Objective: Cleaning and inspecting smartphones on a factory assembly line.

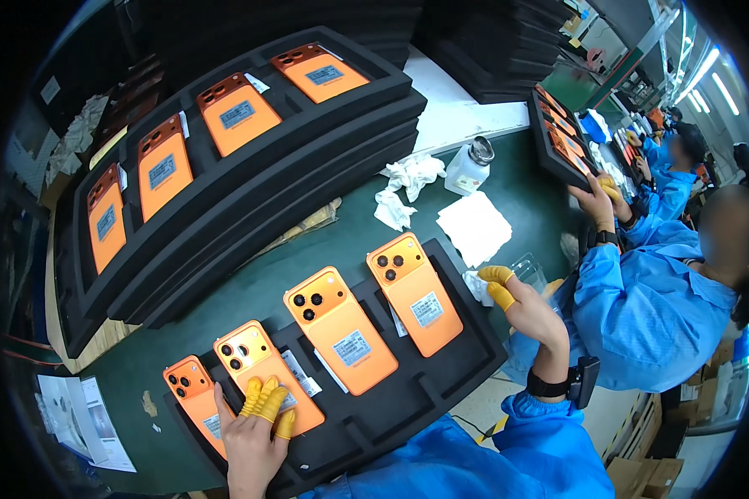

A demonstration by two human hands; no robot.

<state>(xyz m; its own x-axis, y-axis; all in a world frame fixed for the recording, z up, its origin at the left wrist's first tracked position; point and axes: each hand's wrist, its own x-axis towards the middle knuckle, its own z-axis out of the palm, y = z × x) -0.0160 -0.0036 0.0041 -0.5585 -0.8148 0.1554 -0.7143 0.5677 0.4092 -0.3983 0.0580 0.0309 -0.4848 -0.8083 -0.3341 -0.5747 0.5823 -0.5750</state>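
A black foam tray (366, 424) lies before me with several orange phones in it, camera side up, each bearing a grey label. My left hand (256, 432), in yellow finger cots, rests with spread fingers on the second orange phone from the left (254, 366). The leftmost phone (193, 391) lies beside that hand. To the right are a third phone (341, 328) and a fourth phone (416, 295). My right hand (531, 312), also with yellow finger cots, is raised past the tray's right side, thumb and finger pinched on a crumpled white wipe (478, 288).
Stacked black foam trays (308, 133) holding orange phones stand at the far left. A bottle (469, 166), crumpled wipes (413, 176) and a stack of white sheets (474, 226) lie on the green table (349, 237). On the right, a co-worker in blue (649, 308) holds another tray (553, 154).
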